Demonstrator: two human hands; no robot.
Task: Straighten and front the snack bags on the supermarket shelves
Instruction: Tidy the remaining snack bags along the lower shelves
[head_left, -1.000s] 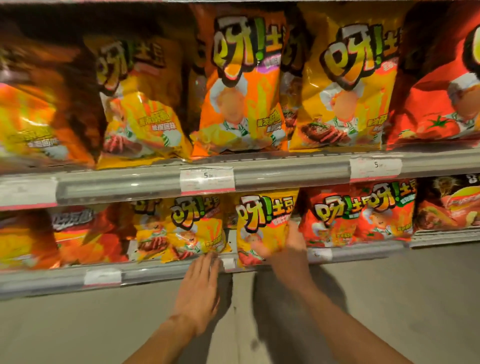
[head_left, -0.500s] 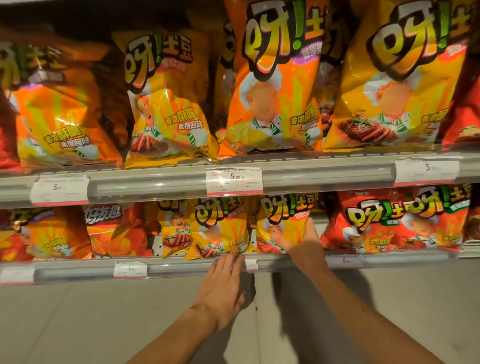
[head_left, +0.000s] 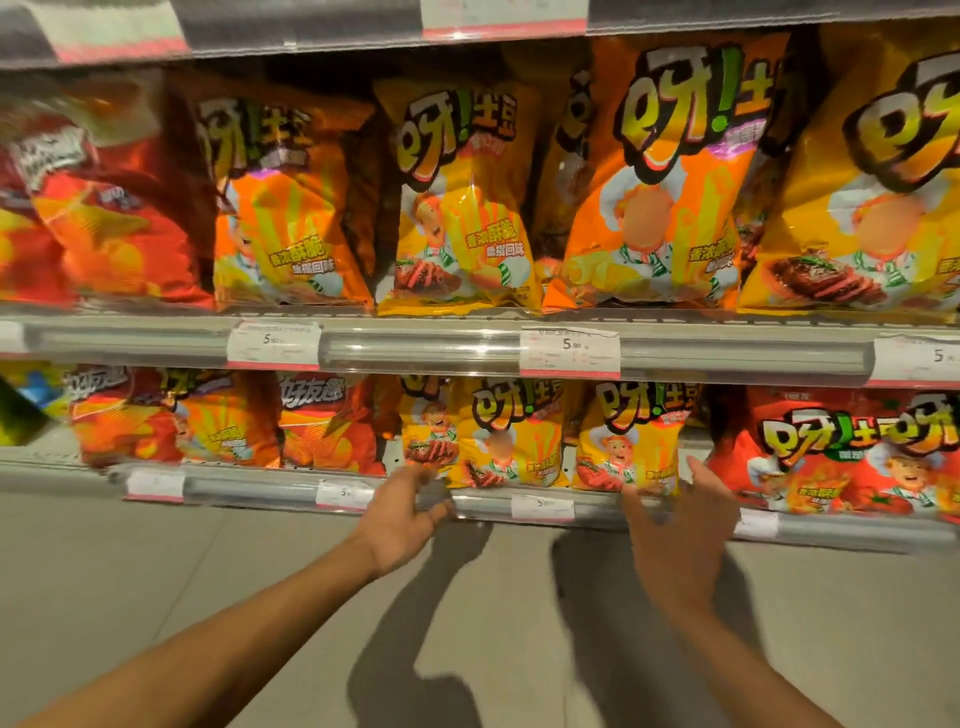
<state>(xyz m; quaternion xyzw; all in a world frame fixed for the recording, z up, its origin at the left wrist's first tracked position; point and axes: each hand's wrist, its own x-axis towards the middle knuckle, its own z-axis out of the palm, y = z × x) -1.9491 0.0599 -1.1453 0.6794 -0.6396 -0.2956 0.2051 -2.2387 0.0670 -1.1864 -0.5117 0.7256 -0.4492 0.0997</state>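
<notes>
Both hands (head_left: 400, 519) open, yellow bag (head_left: 631, 441) upright, front-facing

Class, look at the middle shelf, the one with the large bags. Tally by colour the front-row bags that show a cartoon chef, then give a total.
orange bags: 2
yellow bags: 2
Total: 4

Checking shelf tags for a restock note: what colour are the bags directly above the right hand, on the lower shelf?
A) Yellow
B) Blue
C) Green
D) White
A: the small yellow bag on the lower shelf sits just above the open right hand.
</notes>
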